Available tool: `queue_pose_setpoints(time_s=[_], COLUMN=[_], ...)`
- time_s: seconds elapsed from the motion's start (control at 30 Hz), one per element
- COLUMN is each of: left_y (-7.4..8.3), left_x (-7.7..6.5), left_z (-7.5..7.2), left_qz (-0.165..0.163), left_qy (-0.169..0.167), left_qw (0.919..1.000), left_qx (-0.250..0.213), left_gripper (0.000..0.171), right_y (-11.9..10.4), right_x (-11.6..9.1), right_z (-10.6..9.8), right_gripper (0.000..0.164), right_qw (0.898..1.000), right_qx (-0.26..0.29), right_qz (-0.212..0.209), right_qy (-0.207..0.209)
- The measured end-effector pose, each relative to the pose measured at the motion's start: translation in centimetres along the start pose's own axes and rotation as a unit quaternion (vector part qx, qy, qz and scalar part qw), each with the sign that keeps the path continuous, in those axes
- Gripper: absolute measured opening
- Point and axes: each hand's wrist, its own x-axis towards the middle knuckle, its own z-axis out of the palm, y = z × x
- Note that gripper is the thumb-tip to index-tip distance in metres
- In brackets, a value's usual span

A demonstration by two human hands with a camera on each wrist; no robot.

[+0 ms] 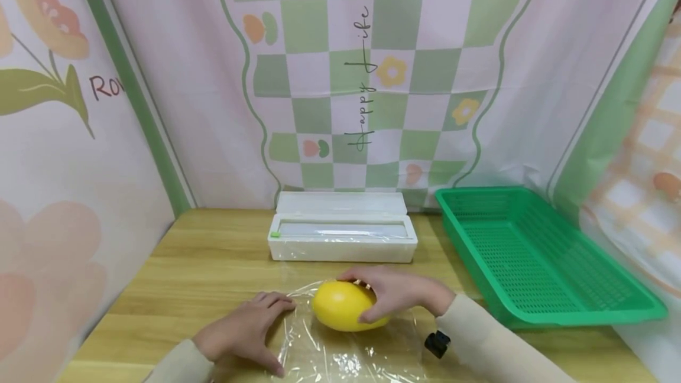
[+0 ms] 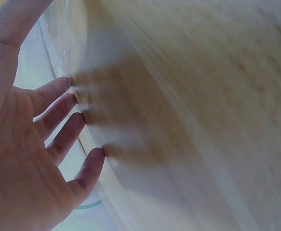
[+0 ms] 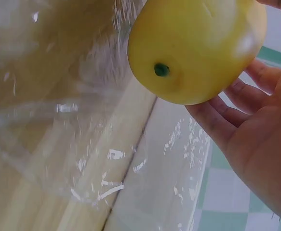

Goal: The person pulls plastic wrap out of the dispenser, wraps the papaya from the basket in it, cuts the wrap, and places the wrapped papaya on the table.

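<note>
An oval yellow melon [image 1: 340,306] lies over a sheet of clear plastic wrap [image 1: 340,359] on the wooden table. My right hand [image 1: 391,291] grips the melon from its right side, thumb at the near side and fingers over the far side. The right wrist view shows a small green stem nub on the melon [image 3: 193,53]. My left hand [image 1: 247,327] rests at the left edge of the wrap, fingers spread. In the left wrist view its fingertips [image 2: 94,156] touch the tabletop beside the wrap's edge.
Behind the melon stands a white wrap dispenser box [image 1: 340,250] with its lid raised and a green slider at the left. A green plastic basket [image 1: 479,265] takes up the table's right side. Patterned curtains [image 1: 372,75] enclose the back and sides.
</note>
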Motion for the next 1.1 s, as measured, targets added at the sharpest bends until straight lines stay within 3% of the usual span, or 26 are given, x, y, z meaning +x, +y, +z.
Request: queue_pose_setpoints(time_s=[0.23,0.47,1.1], left_y=[0.2,0.3,0.4], left_x=[0.0,0.0,0.0], left_z=[-0.2,-0.3,0.0], left_qz=[-0.006,-0.012,-0.003], left_qy=[-0.004,-0.007,-0.005], left_qw=[0.9999,0.9999,1.0000], left_qx=[-0.007,-0.006,0.006], left_gripper=[0.114,0.114,0.116], right_y=[-0.3,0.0,0.7], right_x=[0.6,0.4,0.2], right_z=[1.0,1.3,2.0], right_gripper=[0.077,0.079,0.090], right_qw=[0.999,1.000,1.000], right_qx=[-0.032,-0.002,0.001], right_qz=[0.004,0.013,0.018], right_qy=[-0.012,-0.012,0.014])
